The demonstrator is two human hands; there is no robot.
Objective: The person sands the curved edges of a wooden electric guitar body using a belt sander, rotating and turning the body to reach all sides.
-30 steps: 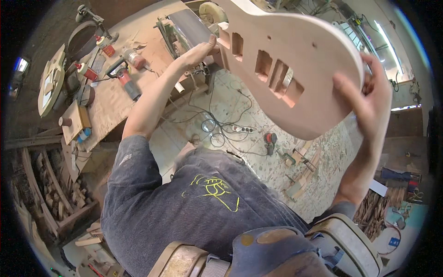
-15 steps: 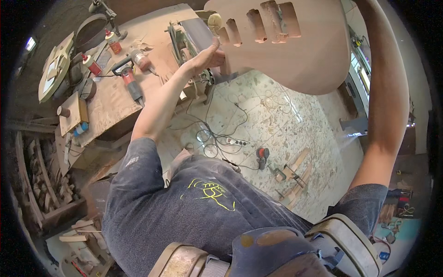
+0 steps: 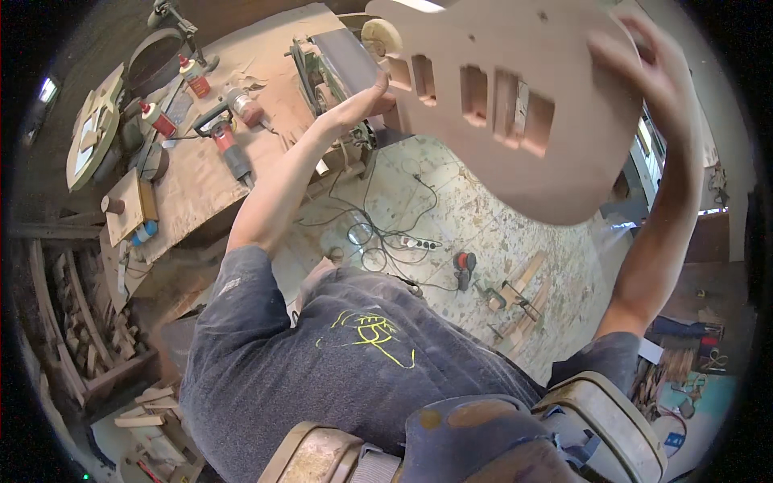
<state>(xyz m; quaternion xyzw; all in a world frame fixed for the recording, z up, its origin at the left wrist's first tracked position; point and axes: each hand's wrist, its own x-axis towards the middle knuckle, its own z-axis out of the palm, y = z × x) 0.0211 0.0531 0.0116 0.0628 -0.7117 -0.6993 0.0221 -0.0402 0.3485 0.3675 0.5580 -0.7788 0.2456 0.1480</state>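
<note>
A pale wooden guitar body (image 3: 527,181) with several rectangular cavities cut through its face is held up, tilted, at the upper right. My left hand (image 3: 372,103) grips its left edge, thumb up along the rim; the other fingers are mostly hidden behind the wood. At the upper right edge of the body is my right hand (image 3: 656,68), blurred by motion. Its fingers look spread and reach over the face, not wrapped round the wood. A belt sander (image 3: 334,68) with a grey belt stands on the bench just beyond my left hand.
On the workbench (image 3: 193,197) at left lie a red-and-black power tool (image 3: 229,145) and two red-capped bottles, one a glue bottle (image 3: 193,76). Cables (image 3: 374,233), a red-topped sander (image 3: 463,270) and clamps with wood strips (image 3: 515,298) lie on the floor. Wood offcuts (image 3: 93,330) fill a crate.
The guitar body has dropped lower and turned, showing more of its face. My right hand has come down into view at its right edge. The left hand stays on the left edge.
</note>
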